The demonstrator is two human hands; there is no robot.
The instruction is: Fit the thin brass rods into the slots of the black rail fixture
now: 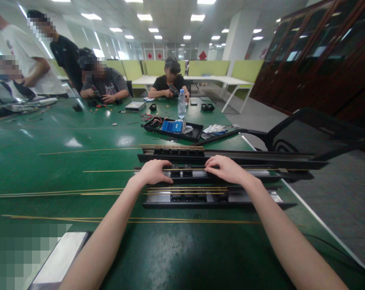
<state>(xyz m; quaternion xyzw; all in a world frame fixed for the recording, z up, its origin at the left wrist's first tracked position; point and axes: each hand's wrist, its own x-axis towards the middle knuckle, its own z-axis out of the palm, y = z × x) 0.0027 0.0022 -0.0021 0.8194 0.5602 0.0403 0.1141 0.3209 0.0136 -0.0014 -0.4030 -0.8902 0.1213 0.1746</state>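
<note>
middle black rail (197,180) running left-right, left fingers (160,163) apart, right fingers (212,162) apparently pinching the parallel golden rod (110,170)

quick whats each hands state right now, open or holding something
Left hand: spread across the middle black rail; whether it grips cannot be told.
Right hand: fingertips bunched at a thin golden rod; pinch cannot be told.

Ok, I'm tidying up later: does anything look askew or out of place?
Mainly the black chair: its arm juts over the green table, near crumpled gloves lying outside the black tray. The nearest brass-coloured rods also lie loose, slightly askew. Nothing is visibly spilled.
</note>
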